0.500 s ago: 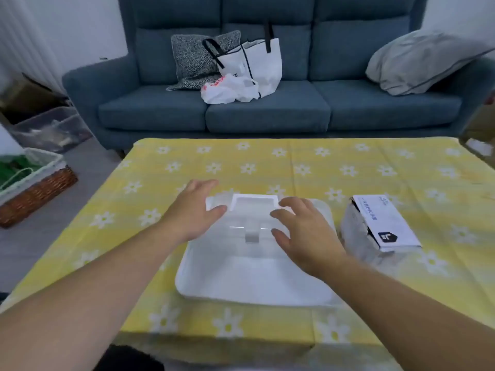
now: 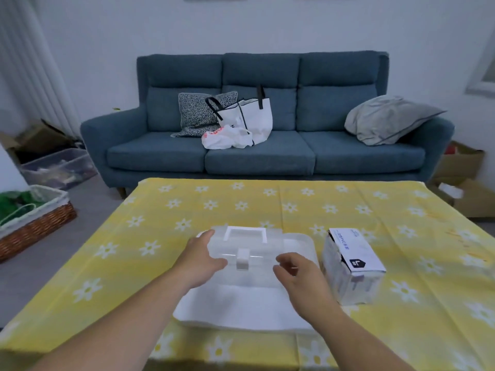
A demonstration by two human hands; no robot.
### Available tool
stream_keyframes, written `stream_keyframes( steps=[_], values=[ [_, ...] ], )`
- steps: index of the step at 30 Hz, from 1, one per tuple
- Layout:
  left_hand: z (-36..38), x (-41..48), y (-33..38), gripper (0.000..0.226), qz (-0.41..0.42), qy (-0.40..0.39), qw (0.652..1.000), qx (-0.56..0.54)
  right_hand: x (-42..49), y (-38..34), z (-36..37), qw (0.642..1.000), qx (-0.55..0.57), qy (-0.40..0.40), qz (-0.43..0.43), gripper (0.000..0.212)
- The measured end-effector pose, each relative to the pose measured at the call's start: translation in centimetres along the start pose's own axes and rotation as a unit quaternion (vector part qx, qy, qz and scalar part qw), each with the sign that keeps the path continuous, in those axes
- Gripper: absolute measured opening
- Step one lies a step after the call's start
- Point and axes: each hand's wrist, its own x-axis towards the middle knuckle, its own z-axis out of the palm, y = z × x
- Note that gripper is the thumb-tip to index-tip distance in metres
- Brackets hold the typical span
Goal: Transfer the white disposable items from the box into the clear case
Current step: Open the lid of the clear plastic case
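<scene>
A clear plastic case (image 2: 267, 250) with a white handle and a white latch (image 2: 243, 259) lies on the yellow flowered tablecloth (image 2: 241, 204). My left hand (image 2: 199, 261) grips the left side of its lid, with the thumb on the front edge. My right hand (image 2: 297, 279) has its fingers curled at the lid's front right edge. To the right of the case, a little apart, stands a white cardboard box (image 2: 353, 266) with a torn-open end. Its contents are hidden.
A blue sofa (image 2: 257, 156) stands behind the table, with cushions, a white tote bag (image 2: 251, 116) and a plastic bag on it. On the floor to the left are a wicker basket (image 2: 34, 223) and a plastic bin. Cardboard boxes (image 2: 463, 183) sit on the right.
The view has tilted up and now takes in more of the sofa and wall. My left hand has closed onto the lid's left side. My right hand's fingers have curled at the front right edge.
</scene>
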Motion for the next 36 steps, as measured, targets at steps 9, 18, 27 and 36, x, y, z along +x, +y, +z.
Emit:
stream_keyframes(
  steps=[9,18,27,36],
  values=[
    [2.7,3.1,-0.4,0.068,-0.058,0.083,0.985,-0.136,3.7,1.0,3.0,0.992,0.063,-0.07,0.089,0.038],
    [4.7,6.8,-0.2,0.122,0.061,-0.074,0.995,-0.001,6.8,0.2,3.9,0.95,0.231,0.043,0.206,0.029],
    [5.3,7.8,-0.9,0.104,0.116,-0.02,0.993,-0.033,7.6,0.9,3.6,0.926,0.281,0.076,0.24,0.029],
    [5.8,6.7,-0.5,0.116,0.122,-0.024,0.992,-0.034,6.5,0.6,1.9,0.919,0.316,0.076,0.225,0.031]
  ],
)
